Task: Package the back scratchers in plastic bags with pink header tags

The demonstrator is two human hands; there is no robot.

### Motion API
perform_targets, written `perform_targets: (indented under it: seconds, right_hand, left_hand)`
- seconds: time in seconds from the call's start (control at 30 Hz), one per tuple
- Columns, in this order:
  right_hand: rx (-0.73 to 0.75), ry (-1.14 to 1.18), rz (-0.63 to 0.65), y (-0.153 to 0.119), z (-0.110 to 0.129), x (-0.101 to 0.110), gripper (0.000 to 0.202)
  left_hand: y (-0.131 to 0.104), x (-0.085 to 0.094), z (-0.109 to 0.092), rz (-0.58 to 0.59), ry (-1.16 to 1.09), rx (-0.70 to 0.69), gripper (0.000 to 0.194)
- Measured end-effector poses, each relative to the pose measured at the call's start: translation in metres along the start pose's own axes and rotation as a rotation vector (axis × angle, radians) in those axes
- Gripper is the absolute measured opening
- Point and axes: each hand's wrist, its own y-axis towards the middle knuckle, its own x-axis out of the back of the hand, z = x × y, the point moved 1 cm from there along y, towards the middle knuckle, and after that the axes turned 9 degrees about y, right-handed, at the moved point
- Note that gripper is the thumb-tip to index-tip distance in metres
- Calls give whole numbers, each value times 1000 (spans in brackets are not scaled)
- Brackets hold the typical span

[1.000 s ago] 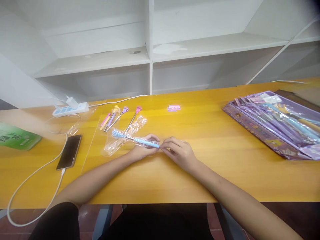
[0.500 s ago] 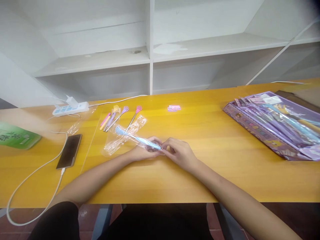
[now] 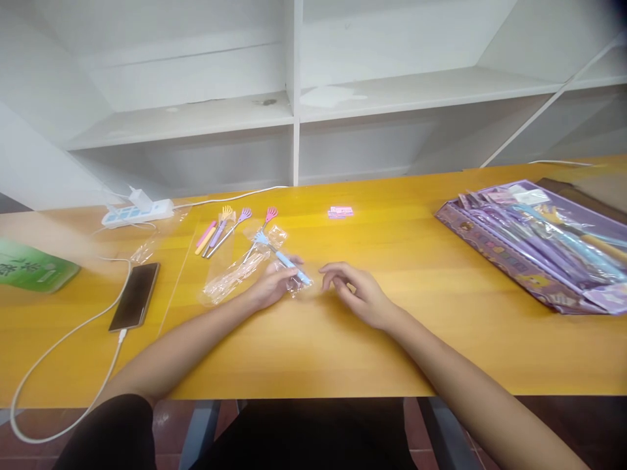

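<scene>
My left hand (image 3: 277,284) is closed around a blue back scratcher (image 3: 285,260) in a clear plastic sleeve, its claw end pointing up and left. To the right of it, my right hand (image 3: 353,292) is off the scratcher, fingers curved and apart, holding nothing. Behind the left hand lie a pink claw (image 3: 271,213), a purple claw (image 3: 245,214) and a yellow claw (image 3: 226,212) on metal rods, with loose pink and orange handles (image 3: 205,239) beside them. A crumpled clear wrapper (image 3: 230,281) lies left of the left hand.
A purple box (image 3: 494,251) of wrapped scratchers stands at the right. Small pink cards (image 3: 340,212) lie at the back. On the left are a phone (image 3: 134,297) on a white cable, a power strip (image 3: 138,213) and a green bag (image 3: 36,266). White shelves (image 3: 295,98) rise behind.
My right hand has let go of the handle end and moved slightly right. The wrapped blue scratcher has turned in my left hand, its claw now further right and higher.
</scene>
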Motion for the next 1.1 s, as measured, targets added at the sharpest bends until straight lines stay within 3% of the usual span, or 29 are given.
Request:
perform_targets:
  seconds: [0.2,0.4,0.73,1.1]
  right_hand:
    - [223,-154,73,-1,-6,-6,30]
    - [360,-208,69,0,-2,-9,13]
    - [142,-37,66,-1,-3,-13,4]
    - [-43,4,-25,3,-3,-17,18]
  left_hand:
    - [0,3,4,90,74,5,48]
    - [2,8,16,66,248,-55,55]
    - [1,5,10,131,389,-74,44]
    - [1,5,10,182,416,-85,43]
